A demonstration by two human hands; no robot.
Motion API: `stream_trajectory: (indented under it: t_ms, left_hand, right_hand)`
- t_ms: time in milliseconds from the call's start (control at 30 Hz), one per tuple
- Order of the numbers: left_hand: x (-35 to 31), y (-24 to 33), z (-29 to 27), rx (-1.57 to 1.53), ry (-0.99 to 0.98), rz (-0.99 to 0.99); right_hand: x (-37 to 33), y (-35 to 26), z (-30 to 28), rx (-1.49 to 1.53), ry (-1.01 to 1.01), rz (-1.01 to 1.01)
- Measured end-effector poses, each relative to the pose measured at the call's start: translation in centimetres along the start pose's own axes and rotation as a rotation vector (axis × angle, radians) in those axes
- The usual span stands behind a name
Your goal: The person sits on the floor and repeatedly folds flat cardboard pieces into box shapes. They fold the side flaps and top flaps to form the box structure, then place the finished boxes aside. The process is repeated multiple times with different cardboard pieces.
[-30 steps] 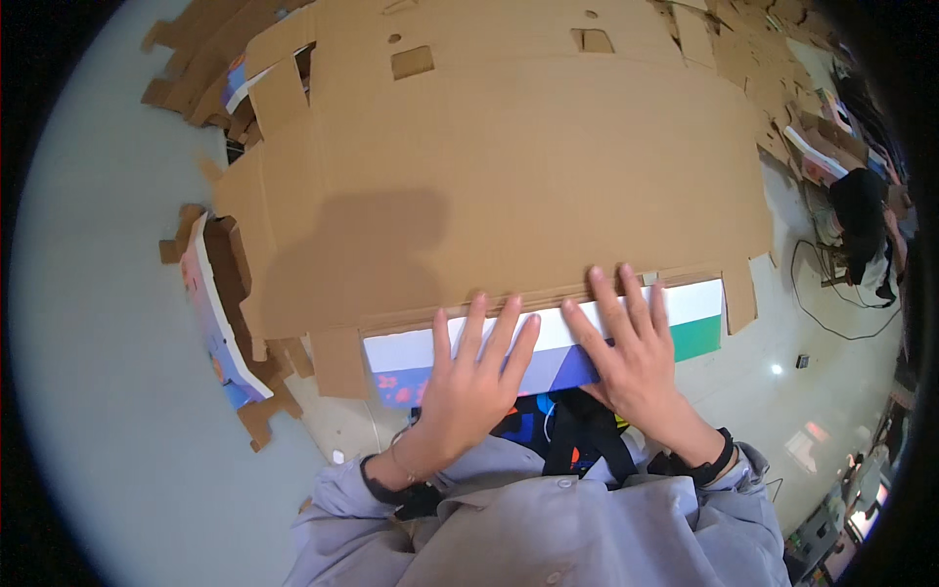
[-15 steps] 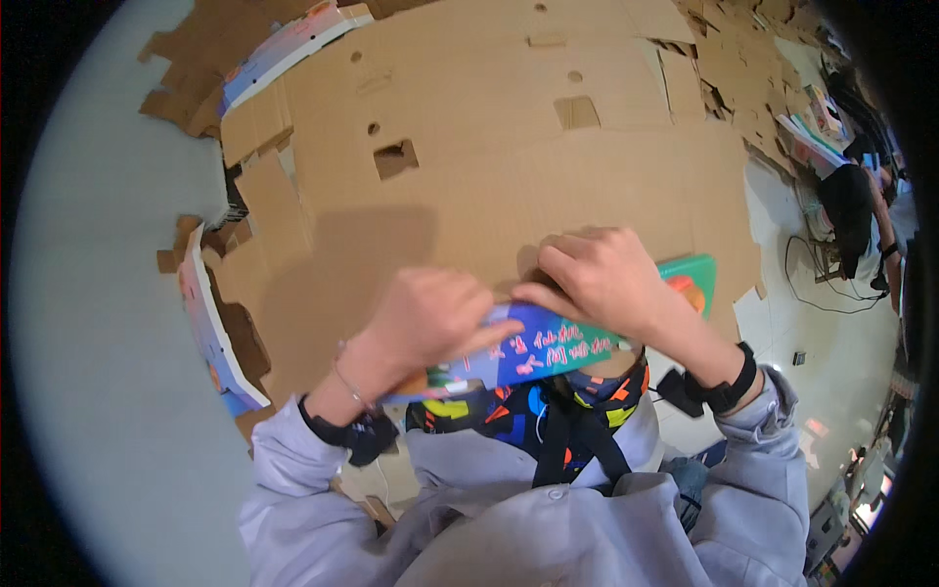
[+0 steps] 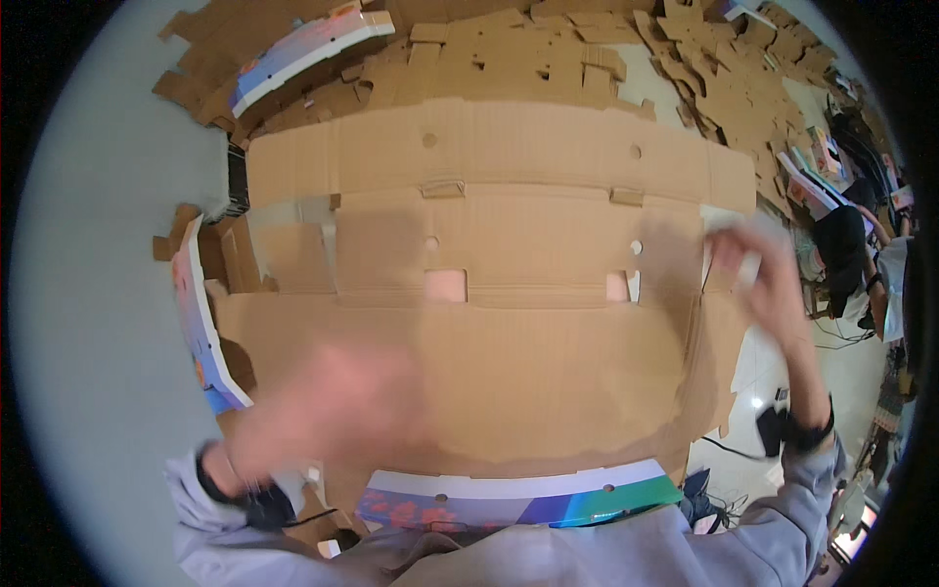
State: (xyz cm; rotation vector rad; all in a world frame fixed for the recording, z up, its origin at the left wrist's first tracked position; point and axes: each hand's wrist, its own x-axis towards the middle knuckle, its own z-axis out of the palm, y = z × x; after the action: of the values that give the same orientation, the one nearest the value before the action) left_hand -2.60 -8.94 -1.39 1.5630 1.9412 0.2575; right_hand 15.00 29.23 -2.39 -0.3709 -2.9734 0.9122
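Observation:
A large flattened cardboard box blank [image 3: 548, 372], brown inside with round holes, square cutouts and fold lines, lies in front of me. Its near edge is turned up as a printed panel [image 3: 577, 494] in purple, blue and green with a white strip, close against my body. Above the blank's left part is my left hand [image 3: 342, 401], so smeared by motion that its fingers do not show. Beside the blank's right edge, near a fold flap, is my right hand [image 3: 763, 269]. It is blurred too, and whether its fingers hold the cardboard cannot be made out.
Another printed box piece [image 3: 205, 323] stands at the left, and a further one [image 3: 313, 54] at the far left. Torn cardboard scraps [image 3: 724, 88] spread across the far side and far right. At the right are a person's arm [image 3: 873, 225] and more printed boxes [image 3: 817, 186].
Both hands have left the printed panel they were pinching and moved apart, left hand leftward, right hand to the right and farther away. The cardboard now lies opened out, its panel lower against me.

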Motion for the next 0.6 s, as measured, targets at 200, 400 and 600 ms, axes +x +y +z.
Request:
stream_trajectory:
  t_ms: [200,400,600]
  left_hand:
    - [3.6,-18.9,-7.0,0.292,1.024,-0.734]
    - [1.2,-20.0,-10.0,-1.227,0.595,-0.1]
    - [9.8,-14.7,-8.0,0.057,0.532,-0.053]
  right_hand:
    - [5.6,21.0,-1.7,0.607,0.528,0.334]
    - [4.8,13.7,-3.0,1.346,-0.021,0.014]
    - [11.0,4.1,1.6,0.114,-0.007,0.019]
